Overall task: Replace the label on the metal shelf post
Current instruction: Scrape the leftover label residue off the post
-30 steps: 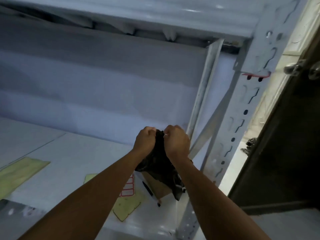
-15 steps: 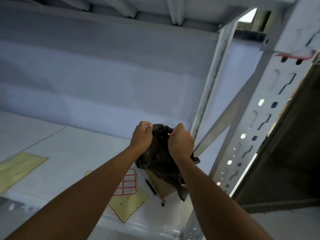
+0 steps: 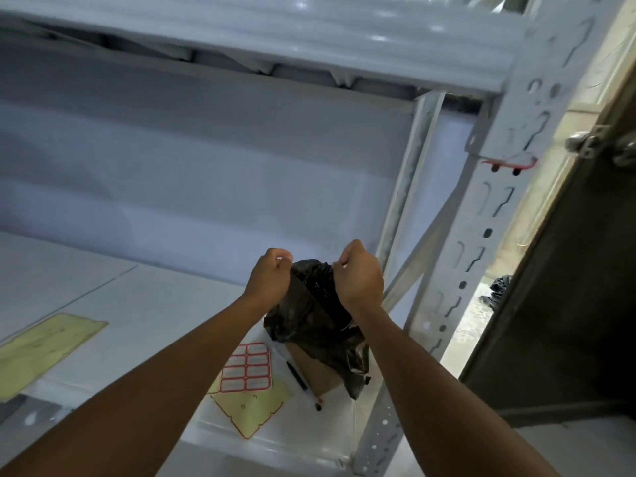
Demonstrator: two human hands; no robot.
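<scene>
**Both hands on the bag, label up on the post**

A sheet of fresh labels (image 3: 246, 368) lies on the shelf (image 3: 144, 304). Above it, the left hand (image 3: 270, 282) and right hand (image 3: 359, 280) each pinch the mouth of a black bag (image 3: 309, 318). Up on the right, the red-edged label (image 3: 509, 162) seems to curl off the post (image 3: 481, 256). It is probably thin, light and easily torn, so take it by the lifted edge.

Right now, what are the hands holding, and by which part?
Both grip a black plastic bag at its top opening: the left hand on the left rim, the right hand on the right rim.
</scene>
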